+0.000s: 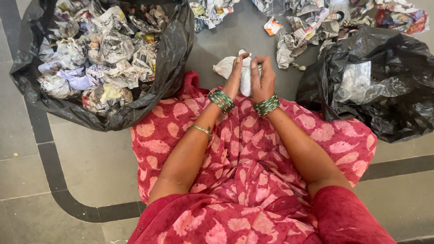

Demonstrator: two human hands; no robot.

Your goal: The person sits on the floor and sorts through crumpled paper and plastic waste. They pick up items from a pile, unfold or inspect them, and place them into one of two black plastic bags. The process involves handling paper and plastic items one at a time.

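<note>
The left hand (pixel 236 68) and right hand (pixel 263 77) press inward on a white paper wad (pixel 227 67) held between the palms above the lap, an opposed grip that seems to compact it. Left of the left hand, a black bag (pixel 172 68) stands full of crumpled newspaper balls (pixel 106 54). Right of the right hand lies a second black bag (pixel 398 90). Loose newspaper (pixel 294 43) lies beyond the fingers; nothing blocks the hands.

Black bags (pixel 172 68), green bangles (pixel 266 105), pink-patterned red dress (pixel 253 180), grey floor tiles (pixel 90 162)
</note>
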